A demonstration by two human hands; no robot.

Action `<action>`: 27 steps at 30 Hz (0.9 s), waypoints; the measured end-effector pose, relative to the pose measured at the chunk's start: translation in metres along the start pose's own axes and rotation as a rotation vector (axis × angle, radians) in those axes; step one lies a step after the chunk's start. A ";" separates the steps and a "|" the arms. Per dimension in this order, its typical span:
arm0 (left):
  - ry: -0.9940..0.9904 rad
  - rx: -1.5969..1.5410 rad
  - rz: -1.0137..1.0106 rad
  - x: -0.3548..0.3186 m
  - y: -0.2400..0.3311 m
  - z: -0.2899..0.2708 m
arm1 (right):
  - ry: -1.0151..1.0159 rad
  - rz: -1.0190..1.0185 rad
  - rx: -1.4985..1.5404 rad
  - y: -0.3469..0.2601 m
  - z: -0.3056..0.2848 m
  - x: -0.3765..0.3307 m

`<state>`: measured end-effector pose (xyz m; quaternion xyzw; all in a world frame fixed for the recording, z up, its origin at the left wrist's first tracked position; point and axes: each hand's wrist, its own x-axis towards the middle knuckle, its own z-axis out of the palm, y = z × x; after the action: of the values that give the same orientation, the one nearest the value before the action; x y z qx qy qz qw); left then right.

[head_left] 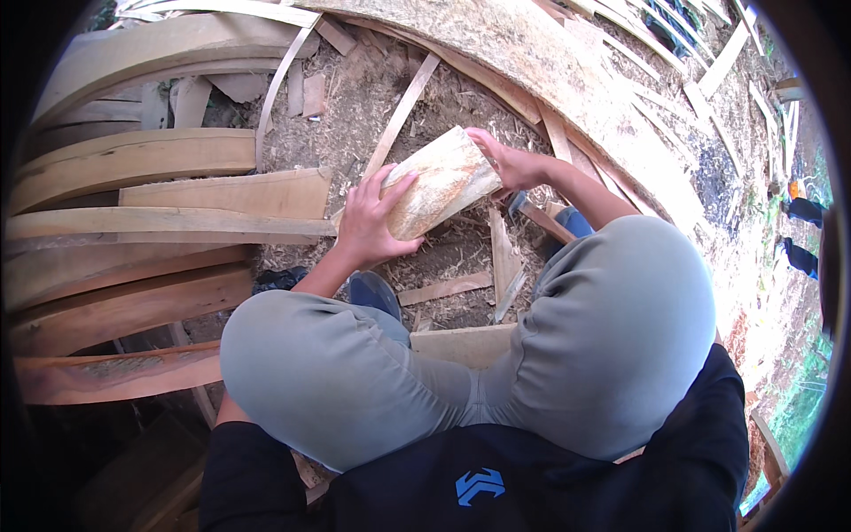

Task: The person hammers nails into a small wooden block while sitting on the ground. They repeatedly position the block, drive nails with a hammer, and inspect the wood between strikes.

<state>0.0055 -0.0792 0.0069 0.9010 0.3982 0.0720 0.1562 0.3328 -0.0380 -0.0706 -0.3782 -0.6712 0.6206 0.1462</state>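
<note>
Between my two hands is a thick block of pale wood (pixel 441 184), raised above the ground and tilted, its broad face streaked yellow-brown. My left hand (pixel 374 217) grips its near left end, with thumb and fingers spread over the face. At the far right end my right hand (pixel 507 161) holds the block, its fingers partly hidden behind the edge. Just below the right hand rests a tool with a wooden handle (pixel 545 220) and a small metal head (pixel 516 204); its exact kind is hard to make out. It leans near my right shoe.
Several curved planks (pixel 133 164) are stacked to the left. A wide board (pixel 567 66) arcs across the far side. Shavings and offcuts (pixel 448 288) litter the ground around my left shoe (pixel 374 294). Another person's legs (pixel 802 257) show at the far right.
</note>
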 end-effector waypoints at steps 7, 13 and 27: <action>0.034 0.000 -0.011 0.000 0.004 0.002 | 0.025 -0.040 0.014 0.002 0.002 0.000; 0.068 -0.015 0.008 -0.003 0.005 0.002 | 0.040 -0.079 0.010 0.005 0.003 0.000; 0.031 0.007 0.001 -0.001 0.004 0.001 | 0.047 -0.146 -0.054 0.006 0.004 0.003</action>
<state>0.0075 -0.0827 0.0069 0.9005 0.4005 0.0844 0.1468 0.3303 -0.0393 -0.0777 -0.3465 -0.7098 0.5810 0.1965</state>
